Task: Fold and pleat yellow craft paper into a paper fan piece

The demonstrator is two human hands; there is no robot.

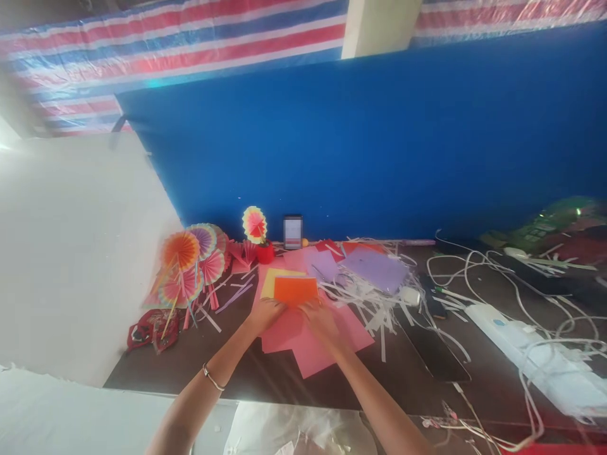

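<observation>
Both my hands hold an orange sheet of paper (296, 290) over the dark table. My left hand (264, 314) pinches its near left edge and my right hand (318, 316) pinches its near right edge. Under it lie a yellow sheet (270, 281) and several pink sheets (317, 351). A thin bangle sits on my left wrist.
Folded paper fans (190, 268) stand at the left, one in a red pot (264, 253). A phone (293, 231) leans on the blue partition (379, 145). Purple sheets (377, 268) and white paper strips (365, 303) lie right of centre. White cables and a power strip (535, 354) fill the right.
</observation>
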